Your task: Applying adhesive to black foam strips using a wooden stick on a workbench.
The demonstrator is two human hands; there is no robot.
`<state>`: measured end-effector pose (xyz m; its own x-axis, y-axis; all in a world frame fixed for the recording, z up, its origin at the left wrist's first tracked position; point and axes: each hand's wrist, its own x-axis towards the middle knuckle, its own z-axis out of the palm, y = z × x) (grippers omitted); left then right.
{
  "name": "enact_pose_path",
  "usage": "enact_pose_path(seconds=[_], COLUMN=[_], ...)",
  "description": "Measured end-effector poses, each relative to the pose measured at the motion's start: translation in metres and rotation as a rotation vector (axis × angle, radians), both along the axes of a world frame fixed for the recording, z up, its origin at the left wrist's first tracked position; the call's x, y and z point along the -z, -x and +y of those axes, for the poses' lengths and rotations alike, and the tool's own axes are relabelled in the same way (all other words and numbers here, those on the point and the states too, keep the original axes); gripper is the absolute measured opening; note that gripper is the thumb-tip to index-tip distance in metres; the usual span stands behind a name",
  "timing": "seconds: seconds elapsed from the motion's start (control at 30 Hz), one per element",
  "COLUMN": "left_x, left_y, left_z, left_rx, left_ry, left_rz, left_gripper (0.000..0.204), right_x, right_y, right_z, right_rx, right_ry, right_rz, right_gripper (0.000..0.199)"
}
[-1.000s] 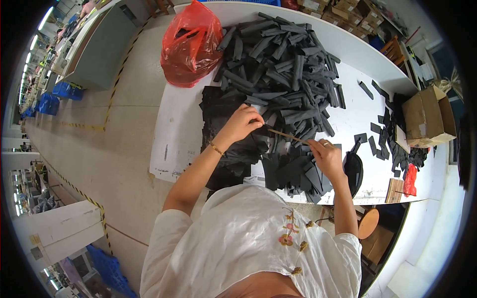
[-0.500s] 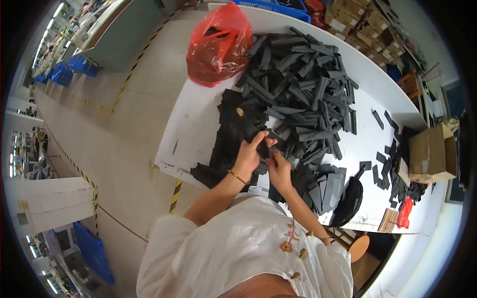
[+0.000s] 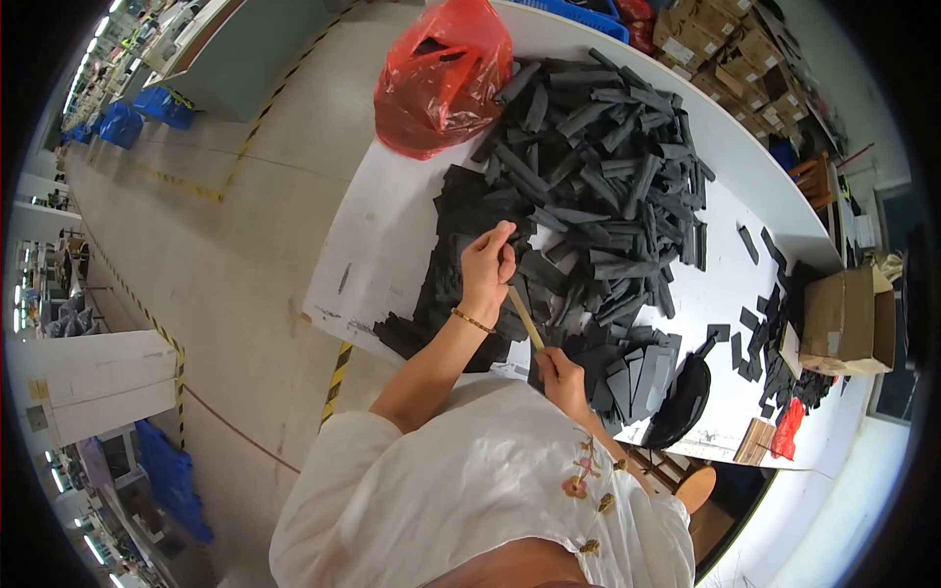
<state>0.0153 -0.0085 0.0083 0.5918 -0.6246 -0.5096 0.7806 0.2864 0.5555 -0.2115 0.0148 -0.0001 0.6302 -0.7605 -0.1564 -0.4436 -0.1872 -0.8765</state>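
My left hand is above a dark layer of flat black pieces. Its fingers are curled together; whatever they grip is hidden against the black. Nearer my body, my right hand is closed on the lower end of a narrow tan strip. The strip slants up and left, and its upper end comes close to my left palm. Just beyond my hands lies a large heap of folded dark grey pieces. Flat grey pieces are stacked to the right of my right hand.
A red plastic bag stands at the table's far left corner. On the white table, a black pouch lies by the front edge. At right are scattered small black pieces, an open cardboard box and a wooden block.
My hands were close together over a dark piece. Now my right hand has drawn back toward my body with the tan strip, and my left has moved slightly up and left.
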Motion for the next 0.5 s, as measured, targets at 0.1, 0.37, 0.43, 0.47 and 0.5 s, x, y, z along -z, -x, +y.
enact_pose_path(seconds=[0.1, 0.37, 0.43, 0.47, 0.5], left_x=[-0.001, -0.006, -0.001, 0.0, 0.001], left_y=[0.012, -0.045, -0.035, -0.028, -0.017], left_z=[-0.003, -0.016, -0.017, -0.023, -0.024], left_rx=[0.041, -0.093, -0.126, -0.156, -0.144], left_ry=[-0.007, 0.07, 0.072, 0.081, 0.081], left_rz=[0.091, -0.017, 0.021, 0.067, 0.065], left_gripper=[0.019, 0.022, 0.021, 0.02, 0.02], right_x=[-0.017, -0.03, -0.05, -0.048, -0.041], right_y=[0.026, 0.076, 0.046, 0.03, 0.011], right_z=[0.0, 0.015, 0.005, -0.004, -0.009], right_rx=[-0.031, -0.076, -0.017, 0.055, 0.13], right_ry=[-0.126, 0.22, 0.148, 0.126, 0.095], right_rz=[0.059, 0.102, 0.073, -0.008, -0.092], right_gripper=[0.008, 0.016, 0.014, 0.014, 0.015])
